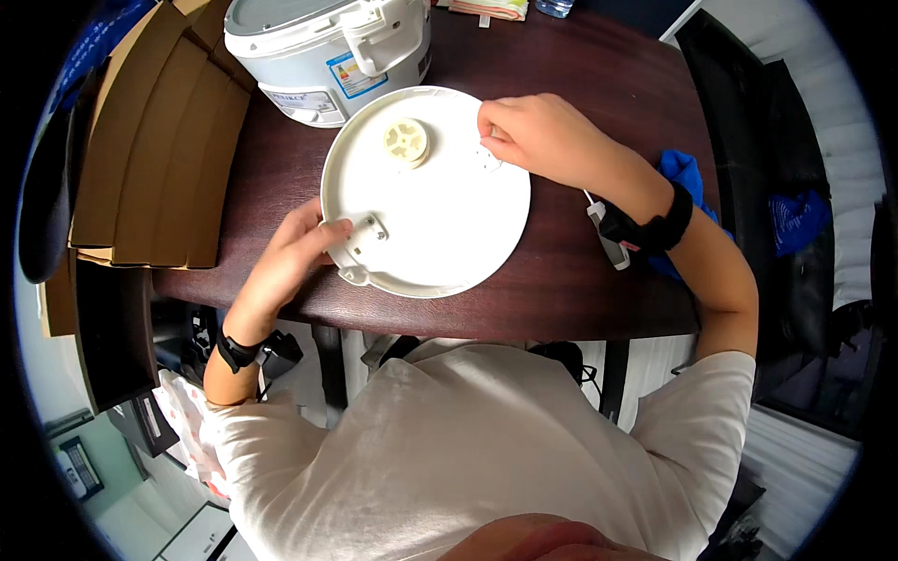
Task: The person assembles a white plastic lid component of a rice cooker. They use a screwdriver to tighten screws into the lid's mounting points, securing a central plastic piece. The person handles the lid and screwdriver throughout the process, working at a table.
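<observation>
A round white plastic cover (440, 224) lies at the table's near side, its inner face up. On it stands a cream round hub with spokes (406, 140), and near its left edge a small bracket with screws (372, 227) is fixed. My left hand (304, 245) grips the cover's left rim, thumb on top and fingers underneath. Over the upper right part of the cover, my right hand (533, 136) has thumb and fingertips pinched together beside a small fitting (488, 159). Whatever is between those fingertips is too small or hidden to make out.
Behind the cover stands a white rice cooker (327, 56) with a grey lid. Brown cardboard (159, 140) rises along the left. A grey-and-white handled tool with a thin shaft (610, 238) lies near my right wrist, by a blue cloth (681, 173). A black sofa (786, 140) is at right.
</observation>
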Demonstrator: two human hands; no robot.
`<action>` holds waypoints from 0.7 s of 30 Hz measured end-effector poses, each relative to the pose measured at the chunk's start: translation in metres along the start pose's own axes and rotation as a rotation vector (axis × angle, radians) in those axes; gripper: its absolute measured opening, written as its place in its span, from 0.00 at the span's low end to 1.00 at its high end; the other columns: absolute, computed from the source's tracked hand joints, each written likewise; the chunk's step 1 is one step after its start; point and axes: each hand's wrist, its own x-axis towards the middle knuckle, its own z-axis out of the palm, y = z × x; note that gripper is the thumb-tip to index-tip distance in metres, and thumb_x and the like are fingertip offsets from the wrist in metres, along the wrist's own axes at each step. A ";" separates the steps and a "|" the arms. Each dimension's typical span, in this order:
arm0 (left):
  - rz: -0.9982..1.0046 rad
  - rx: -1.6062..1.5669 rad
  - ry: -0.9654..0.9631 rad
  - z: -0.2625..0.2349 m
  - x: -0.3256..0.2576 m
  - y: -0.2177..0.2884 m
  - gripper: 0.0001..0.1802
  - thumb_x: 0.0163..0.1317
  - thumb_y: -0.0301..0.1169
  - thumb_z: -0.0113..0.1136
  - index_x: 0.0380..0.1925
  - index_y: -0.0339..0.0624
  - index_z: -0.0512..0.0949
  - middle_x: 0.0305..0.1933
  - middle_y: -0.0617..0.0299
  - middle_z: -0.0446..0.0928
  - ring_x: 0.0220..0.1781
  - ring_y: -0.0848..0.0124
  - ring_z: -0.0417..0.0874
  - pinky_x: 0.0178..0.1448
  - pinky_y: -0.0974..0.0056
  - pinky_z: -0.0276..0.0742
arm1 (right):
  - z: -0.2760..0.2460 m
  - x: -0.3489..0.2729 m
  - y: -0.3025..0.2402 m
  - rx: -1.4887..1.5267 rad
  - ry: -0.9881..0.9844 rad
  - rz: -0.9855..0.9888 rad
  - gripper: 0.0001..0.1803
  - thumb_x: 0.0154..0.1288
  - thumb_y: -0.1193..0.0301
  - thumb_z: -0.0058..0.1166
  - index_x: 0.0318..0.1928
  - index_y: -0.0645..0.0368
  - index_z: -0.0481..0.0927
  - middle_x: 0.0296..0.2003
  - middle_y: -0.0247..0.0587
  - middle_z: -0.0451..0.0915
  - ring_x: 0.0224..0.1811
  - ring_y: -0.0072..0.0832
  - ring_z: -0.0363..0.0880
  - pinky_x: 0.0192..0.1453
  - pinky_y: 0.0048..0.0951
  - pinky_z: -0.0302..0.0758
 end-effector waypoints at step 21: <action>-0.100 0.000 -0.283 -0.012 0.070 0.024 0.30 0.59 0.30 0.58 0.61 0.29 0.65 0.52 0.50 0.78 0.49 0.69 0.82 0.51 0.68 0.81 | 0.006 -0.038 -0.017 0.229 0.027 0.151 0.08 0.54 0.78 0.58 0.29 0.60 0.71 0.25 0.36 0.73 0.18 0.23 0.70 0.24 0.23 0.66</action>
